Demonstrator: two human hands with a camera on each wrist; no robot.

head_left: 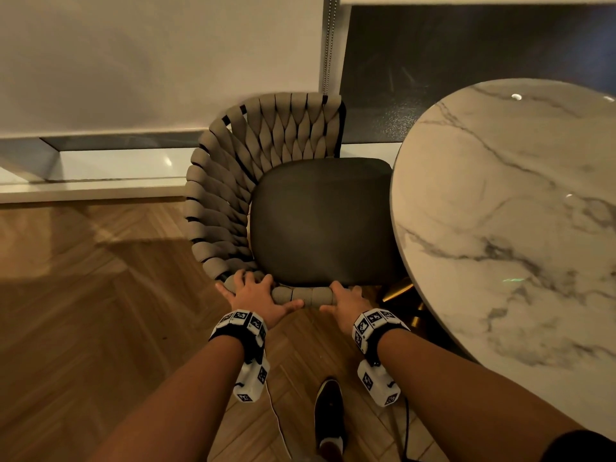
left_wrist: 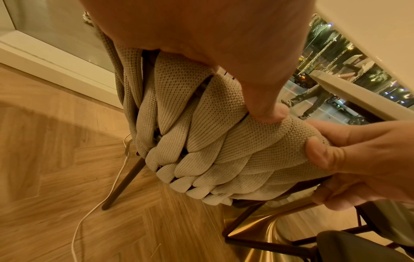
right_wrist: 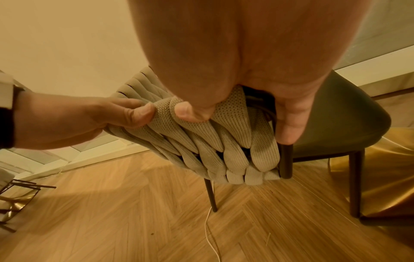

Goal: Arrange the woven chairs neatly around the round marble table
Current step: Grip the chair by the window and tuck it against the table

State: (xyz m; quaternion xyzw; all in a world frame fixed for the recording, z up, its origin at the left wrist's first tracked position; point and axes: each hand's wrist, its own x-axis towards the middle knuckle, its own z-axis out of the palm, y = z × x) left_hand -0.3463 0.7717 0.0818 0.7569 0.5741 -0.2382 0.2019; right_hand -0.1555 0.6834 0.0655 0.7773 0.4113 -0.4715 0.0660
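Nearest the person, a dark shoe (head_left: 328, 415) stood on the herringbone wood floor (head_left: 100, 311), with a thin white cable (head_left: 276, 421) trailing beside it. Just ahead, both hands gripped the padded rim of the woven chair (head_left: 233, 181): the left hand (head_left: 255, 296) wrapped over the rim at the corner where the weave curves round, thumb under and fingers over, and the right hand (head_left: 345, 301) closed on the rim's end nearer the table, its thumb pressed into the knit. The chair's dark seat cushion (head_left: 320, 221) lay beyond the hands, its far edge tucked just under the edge of the round marble table (head_left: 516, 211). The table's gold base (right_wrist: 380, 177) sat close to the chair's legs. The step in hand looked like squaring the chair to the table. To do it well, both hands should push evenly, so the chair slides straight, keeping the legs clear of the base and the cable. Beyond, the pale wall (head_left: 133, 61) stood close behind the chair.
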